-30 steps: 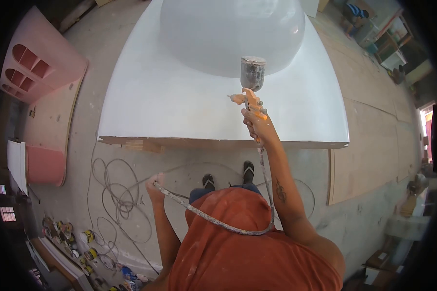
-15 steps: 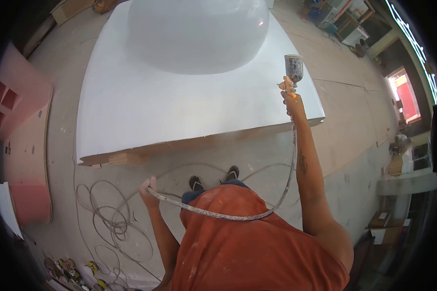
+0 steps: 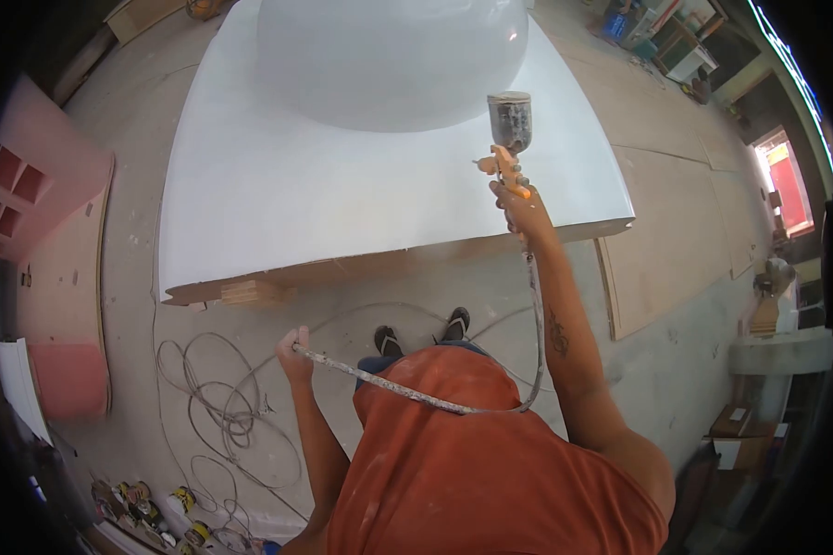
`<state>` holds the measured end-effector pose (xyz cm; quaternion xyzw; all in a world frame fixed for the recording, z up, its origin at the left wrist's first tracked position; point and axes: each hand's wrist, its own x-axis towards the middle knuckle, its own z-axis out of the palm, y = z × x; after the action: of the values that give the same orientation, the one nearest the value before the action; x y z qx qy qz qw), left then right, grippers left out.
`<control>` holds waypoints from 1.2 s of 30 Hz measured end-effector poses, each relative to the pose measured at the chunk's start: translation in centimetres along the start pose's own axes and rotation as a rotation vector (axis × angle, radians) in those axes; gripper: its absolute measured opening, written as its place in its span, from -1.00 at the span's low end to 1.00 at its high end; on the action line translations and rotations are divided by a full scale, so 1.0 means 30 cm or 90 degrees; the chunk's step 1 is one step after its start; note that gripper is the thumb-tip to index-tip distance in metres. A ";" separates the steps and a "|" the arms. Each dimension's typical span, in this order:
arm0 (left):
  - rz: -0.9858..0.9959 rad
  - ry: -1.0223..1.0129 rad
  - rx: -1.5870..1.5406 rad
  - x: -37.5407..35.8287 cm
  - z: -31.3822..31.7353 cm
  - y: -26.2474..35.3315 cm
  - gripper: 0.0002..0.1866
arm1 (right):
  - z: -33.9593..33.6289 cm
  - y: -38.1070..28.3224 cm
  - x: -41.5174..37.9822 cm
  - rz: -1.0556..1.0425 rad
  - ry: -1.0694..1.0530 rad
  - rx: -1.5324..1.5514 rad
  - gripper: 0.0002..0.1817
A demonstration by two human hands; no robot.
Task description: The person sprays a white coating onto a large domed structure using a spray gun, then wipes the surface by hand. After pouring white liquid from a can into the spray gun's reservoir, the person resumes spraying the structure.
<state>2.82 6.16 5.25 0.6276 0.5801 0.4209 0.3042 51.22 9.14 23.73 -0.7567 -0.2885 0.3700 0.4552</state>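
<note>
My right hand (image 3: 526,211) is wrapped round the handle of an orange spray gun (image 3: 505,169), topped by a paint-smeared cup (image 3: 511,122). The gun is held over the near right part of a wide white panel (image 3: 370,203), which carries a large rounded dome (image 3: 393,65). From the gun's handle a paint-spattered air hose (image 3: 416,396) loops down past my orange shirt to my left hand (image 3: 295,353). That hand is closed around the hose, low on the left, apart from the panel's front edge.
Loose hose coils (image 3: 227,398) lie on the floor at the left, with several cans (image 3: 183,499) below them. A pink piece of furniture (image 3: 55,185) stands at the far left. Flat boards (image 3: 662,250) lie right of the panel. Wood blocks (image 3: 250,292) sit under its front edge.
My right hand has moved left with the spray gun, from near the panel's right edge to farther in over it. My left hand still grips the hose. The view has shifted slightly.
</note>
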 end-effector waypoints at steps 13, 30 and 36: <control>-0.055 -0.069 0.068 -0.218 0.014 -0.330 -0.92 | 0.310 -0.087 -0.224 0.090 -0.276 0.201 -0.71; -0.147 -0.288 0.164 -0.401 0.326 -0.301 -0.73 | -0.661 0.437 0.203 -0.081 0.357 -0.221 -0.62; -0.035 -0.393 0.123 -0.373 0.397 0.045 -0.63 | -0.648 0.291 0.059 -0.124 0.344 -0.133 -0.58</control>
<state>14.27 -3.78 -1.02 0.7358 0.5144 0.1457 0.4157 69.06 -2.39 21.39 -0.8393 -0.2643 0.0781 0.4686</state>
